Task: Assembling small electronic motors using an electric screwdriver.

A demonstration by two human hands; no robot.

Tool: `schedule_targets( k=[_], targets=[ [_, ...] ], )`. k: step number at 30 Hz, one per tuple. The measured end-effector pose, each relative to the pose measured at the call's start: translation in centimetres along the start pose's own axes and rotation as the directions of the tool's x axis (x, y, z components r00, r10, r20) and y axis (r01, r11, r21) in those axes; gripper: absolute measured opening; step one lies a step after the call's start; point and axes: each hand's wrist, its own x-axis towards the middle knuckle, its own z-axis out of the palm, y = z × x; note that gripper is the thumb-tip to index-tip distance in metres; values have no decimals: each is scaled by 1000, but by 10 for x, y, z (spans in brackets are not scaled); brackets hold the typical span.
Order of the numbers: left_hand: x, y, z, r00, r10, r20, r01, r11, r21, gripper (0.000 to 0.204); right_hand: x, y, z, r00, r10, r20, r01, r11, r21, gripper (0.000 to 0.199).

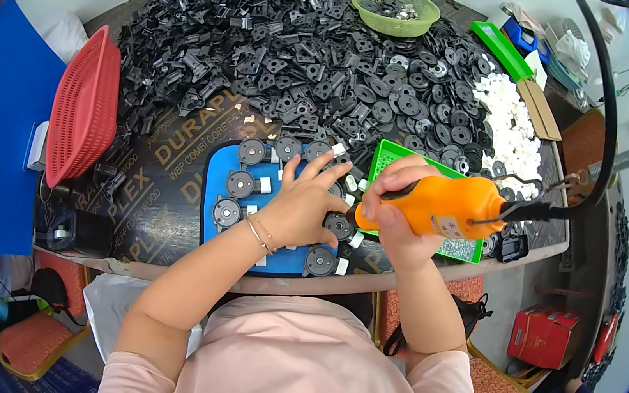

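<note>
The tool [439, 205] is orange, the mat [222, 165] blue.

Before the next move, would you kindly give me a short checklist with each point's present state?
1. Orange power tool gripped: ok, in the right hand.
2. Round black part steadied: ok, the left hand has its thumb and index finger at it.
3. Tool tip seated: cannot tell, too small to see.
4. Fingers well clear of the tool's nose: not ok, the left ones look close.
5. Cable clear of both hands: ok, it leaves the tool's rear.
</note>
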Motion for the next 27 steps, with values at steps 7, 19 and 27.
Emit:
schedule_targets(
  k=[7,19,27],
  targets=[
    [-1,-3,4,1000,-4,-14,3,1000,-8,47,-1,3,8,995,50,85,-55,997,57,19],
    [-5,1,-1,999,-32,-11,32,999,-3,46,16,-18,-10,999,11,-30,-6,983,184,26],
    [-2,2,0,999,-34,-20,34,999,-4,49,-10,3,-35,997,54,-57,-55,998,-20,24]
  ],
)
